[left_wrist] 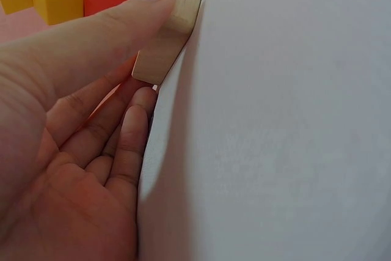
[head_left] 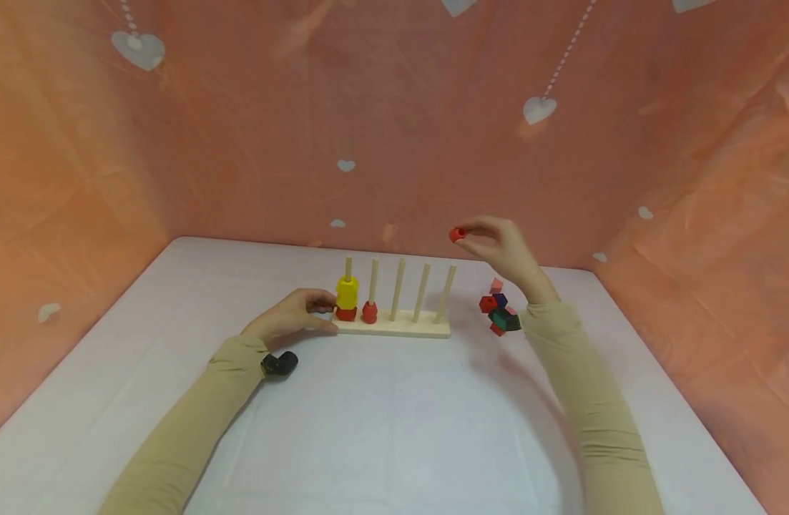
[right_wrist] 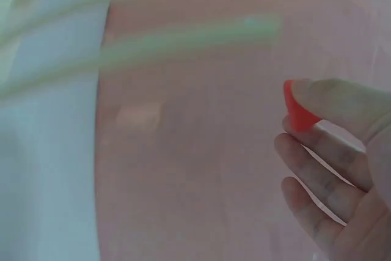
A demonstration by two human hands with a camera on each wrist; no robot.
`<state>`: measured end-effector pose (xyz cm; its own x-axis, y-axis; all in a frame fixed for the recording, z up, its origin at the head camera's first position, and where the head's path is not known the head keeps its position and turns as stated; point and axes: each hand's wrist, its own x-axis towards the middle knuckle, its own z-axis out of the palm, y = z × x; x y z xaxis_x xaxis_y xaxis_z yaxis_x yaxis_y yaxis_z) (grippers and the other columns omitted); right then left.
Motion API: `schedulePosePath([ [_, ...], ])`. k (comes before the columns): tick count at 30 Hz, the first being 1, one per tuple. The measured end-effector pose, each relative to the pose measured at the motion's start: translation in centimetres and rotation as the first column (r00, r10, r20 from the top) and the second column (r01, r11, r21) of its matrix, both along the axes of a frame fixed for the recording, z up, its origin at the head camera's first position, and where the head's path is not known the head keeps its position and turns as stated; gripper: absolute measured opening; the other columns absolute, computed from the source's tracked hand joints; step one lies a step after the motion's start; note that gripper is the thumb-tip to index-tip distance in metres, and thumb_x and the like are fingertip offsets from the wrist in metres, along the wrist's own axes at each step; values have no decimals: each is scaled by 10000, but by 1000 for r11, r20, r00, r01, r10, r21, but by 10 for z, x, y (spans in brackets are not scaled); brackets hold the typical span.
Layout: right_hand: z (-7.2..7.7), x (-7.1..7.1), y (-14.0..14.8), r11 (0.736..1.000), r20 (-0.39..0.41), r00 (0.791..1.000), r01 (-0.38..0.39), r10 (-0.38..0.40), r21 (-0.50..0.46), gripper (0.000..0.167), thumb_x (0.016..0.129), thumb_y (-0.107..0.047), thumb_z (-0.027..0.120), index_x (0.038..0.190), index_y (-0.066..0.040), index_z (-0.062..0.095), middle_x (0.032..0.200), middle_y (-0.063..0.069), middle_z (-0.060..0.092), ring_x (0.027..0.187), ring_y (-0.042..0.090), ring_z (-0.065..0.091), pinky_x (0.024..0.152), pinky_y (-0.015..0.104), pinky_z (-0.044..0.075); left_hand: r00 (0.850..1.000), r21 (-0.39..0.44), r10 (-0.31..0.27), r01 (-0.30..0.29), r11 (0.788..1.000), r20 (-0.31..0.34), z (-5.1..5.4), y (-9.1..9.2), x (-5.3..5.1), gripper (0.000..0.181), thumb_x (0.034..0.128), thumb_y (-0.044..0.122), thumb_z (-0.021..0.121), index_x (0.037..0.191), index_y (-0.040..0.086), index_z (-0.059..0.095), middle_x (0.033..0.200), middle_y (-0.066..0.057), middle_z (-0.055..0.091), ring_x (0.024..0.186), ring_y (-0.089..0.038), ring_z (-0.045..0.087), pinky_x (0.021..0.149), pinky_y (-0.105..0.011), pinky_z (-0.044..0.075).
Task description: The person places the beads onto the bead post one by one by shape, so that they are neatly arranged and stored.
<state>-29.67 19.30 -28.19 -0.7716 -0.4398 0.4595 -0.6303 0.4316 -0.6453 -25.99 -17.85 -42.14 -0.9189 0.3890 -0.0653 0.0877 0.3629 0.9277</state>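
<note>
The right hand [head_left: 503, 250] pinches a small red bead [head_left: 457, 234] between thumb and index fingertip, the other fingers loosely spread. It is raised, and in the head view it overlaps the pink cloth [head_left: 394, 143] behind the far edge of the white tabletop [head_left: 368, 415]. Tabletop runs from the stand toward the near side, between the two forearms.

The bead is apart from the peg stand [head_left: 394, 329], up and to the right of its rightmost peg [head_left: 446, 295]. The left hand [head_left: 294, 315] grips the stand's left end, its thumb along the front edge, fingers around the end.

Yellow pieces [head_left: 347, 293] sit over a red piece [head_left: 346, 315] on the leftmost peg; a red stack [head_left: 369, 312] is on the second. The upright pegs stand between the two hands. Loose blocks [head_left: 505, 320], red, green, purple and pink, lie close together right of the stand, just beside the right sleeve [head_left: 555, 322].
</note>
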Motion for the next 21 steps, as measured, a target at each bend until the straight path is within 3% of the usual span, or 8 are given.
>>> schedulePosePath([
  [4,19,26,-23,993,17,998,-59,61,-100,292,858,36,673,1147,63,643,1110,186,653,1033,309,621,871,301,507,1000,3,-6,6,1000,-16,0,0,1,581,751,144,823,1247,5,555,1255,-141,568,1154,-292,504,1041,-431,368],
  [8,26,40,-44,978,17,992,-122,127,-167,320,861,58,658,1178,80,618,1130,220,636,1029,325,615,888,301,499,1000,-5,-12,12,1000,-27,-1,-1,0,590,754,148,822,1256,-3,550,1256,-151,568,1151,-296,508,1039,-433,371],
  [11,27,48,-60,971,-26,984,-176,174,-159,336,858,73,652,1190,86,599,1119,244,626,1012,342,611,899,319,492,1000,-7,-16,16,1000,-26,0,-2,-1,586,750,147,825,1250,1,557,1250,-145,572,1141,-288,513,1031,-424,383],
  [14,23,51,-77,965,-59,974,-225,219,-138,338,849,79,659,1182,79,599,1101,235,632,985,344,614,894,337,494,999,-2,-16,16,1000,-33,0,-2,-3,569,748,126,823,1237,-6,565,1235,-145,579,1129,-283,521,1014,-406,402],
  [17,8,45,-91,958,-67,967,-254,247,-134,316,841,71,675,1151,82,614,1094,220,643,957,336,631,881,373,508,999,5,-19,19,1000,-34,-1,-3,-4,553,751,105,817,1229,-19,566,1223,-149,581,1119,-280,526,990,-376,423],
  [21,-15,33,-103,968,-65,974,-225,218,-115,277,850,8,694,1120,48,641,1072,165,660,949,275,641,873,409,513,1000,18,-22,23,1000,-10,-3,-3,-5,550,751,98,816,1227,-16,565,1224,-145,579,1115,-275,525,967,-347,443],
])
